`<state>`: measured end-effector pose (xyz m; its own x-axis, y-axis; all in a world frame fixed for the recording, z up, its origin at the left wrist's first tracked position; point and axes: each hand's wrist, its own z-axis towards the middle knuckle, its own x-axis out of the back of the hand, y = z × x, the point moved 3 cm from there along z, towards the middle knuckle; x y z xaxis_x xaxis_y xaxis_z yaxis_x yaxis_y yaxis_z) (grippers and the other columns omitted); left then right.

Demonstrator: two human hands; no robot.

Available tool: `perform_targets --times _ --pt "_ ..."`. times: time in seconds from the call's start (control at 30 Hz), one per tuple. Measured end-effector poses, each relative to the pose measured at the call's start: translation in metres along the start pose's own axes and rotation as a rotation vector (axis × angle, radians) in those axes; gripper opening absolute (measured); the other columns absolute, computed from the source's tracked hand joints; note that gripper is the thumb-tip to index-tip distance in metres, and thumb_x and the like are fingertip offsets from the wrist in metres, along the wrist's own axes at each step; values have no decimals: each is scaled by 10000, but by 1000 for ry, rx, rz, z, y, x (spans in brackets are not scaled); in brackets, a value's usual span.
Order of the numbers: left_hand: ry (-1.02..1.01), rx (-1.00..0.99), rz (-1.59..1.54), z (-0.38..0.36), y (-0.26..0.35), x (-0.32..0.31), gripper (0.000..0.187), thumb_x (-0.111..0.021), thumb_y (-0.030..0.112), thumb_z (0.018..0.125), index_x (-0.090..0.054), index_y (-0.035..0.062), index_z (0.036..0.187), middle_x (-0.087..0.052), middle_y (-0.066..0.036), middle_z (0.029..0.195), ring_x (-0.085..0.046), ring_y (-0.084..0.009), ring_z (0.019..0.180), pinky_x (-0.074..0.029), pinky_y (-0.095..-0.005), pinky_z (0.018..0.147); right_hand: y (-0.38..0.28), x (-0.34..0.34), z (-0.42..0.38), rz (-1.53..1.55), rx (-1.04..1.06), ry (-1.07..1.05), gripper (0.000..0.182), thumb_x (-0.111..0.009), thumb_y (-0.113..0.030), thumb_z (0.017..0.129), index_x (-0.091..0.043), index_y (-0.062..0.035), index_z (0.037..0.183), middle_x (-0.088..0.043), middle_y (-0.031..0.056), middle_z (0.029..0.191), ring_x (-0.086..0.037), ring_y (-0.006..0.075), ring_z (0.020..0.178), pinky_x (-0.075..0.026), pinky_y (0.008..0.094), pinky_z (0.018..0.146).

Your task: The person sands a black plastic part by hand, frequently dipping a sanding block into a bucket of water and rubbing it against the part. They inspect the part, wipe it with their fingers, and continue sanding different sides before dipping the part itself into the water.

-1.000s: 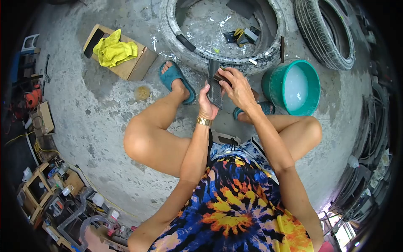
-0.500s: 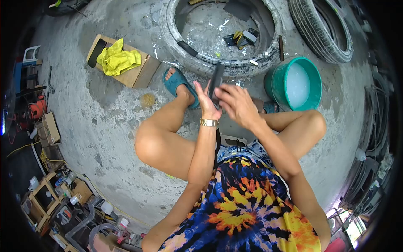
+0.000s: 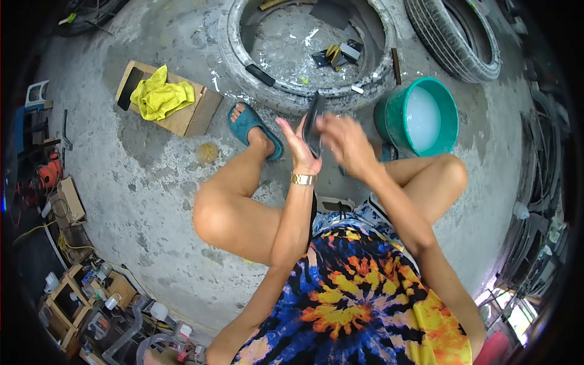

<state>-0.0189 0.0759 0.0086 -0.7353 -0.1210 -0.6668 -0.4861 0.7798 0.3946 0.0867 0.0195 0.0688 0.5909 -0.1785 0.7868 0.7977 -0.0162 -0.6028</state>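
My left hand (image 3: 299, 150), with a gold watch (image 3: 303, 179) at its wrist, grips a slim black smartphone (image 3: 312, 125). The phone stands nearly edge-on to me, so its screen is hidden. Close beside its right face is my right hand (image 3: 348, 145), holding nothing, its bent fingers apart and blurred by motion. A small gap shows between those fingers and the phone.
Ahead lies a large wet tire (image 3: 234, 58) with dark scraps inside its ring. Right of it stands a green bucket (image 3: 389, 112) of cloudy water. A yellow cloth (image 3: 163, 94) drapes over a wooden block (image 3: 198, 115) at left. Another tire (image 3: 447, 45) leans behind.
My right hand has drawn slightly back from the phone. The phone stays in my left hand. The view has shifted a little, so the tires and bucket sit further left.
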Motion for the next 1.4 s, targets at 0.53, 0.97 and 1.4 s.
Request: perform_targets --times 0.53,0.97,1.4 --pt "-137 93 -172 17 -18 11 498 -448 504 1025 -567 91 1277 -633 -36 1212 -590 -149 1120 -457 -360 1007 59 -3 17 106 -173 -23 368 -656 -194 896 -652 -83 1247 -621 142 1256 -565 343 1137 -451 422 969" --pt "48 69 -59 15 -19 11 286 -679 345 895 -659 97 1037 -686 -12 912 -644 -115 763 -526 -284 681 56 -11 13 108 -169 -18 383 -671 -199 884 -634 -96 1251 -592 124 1260 -552 330 1143 -445 448 961" --pt "-39 170 -131 17 -20 12 246 -620 302 944 -663 72 1017 -710 -45 939 -671 -144 849 -543 -286 730 -19 13 -35 103 -68 -53 355 -719 -183 841 -672 -103 1183 -616 96 1269 -569 323 1121 -452 434 920"
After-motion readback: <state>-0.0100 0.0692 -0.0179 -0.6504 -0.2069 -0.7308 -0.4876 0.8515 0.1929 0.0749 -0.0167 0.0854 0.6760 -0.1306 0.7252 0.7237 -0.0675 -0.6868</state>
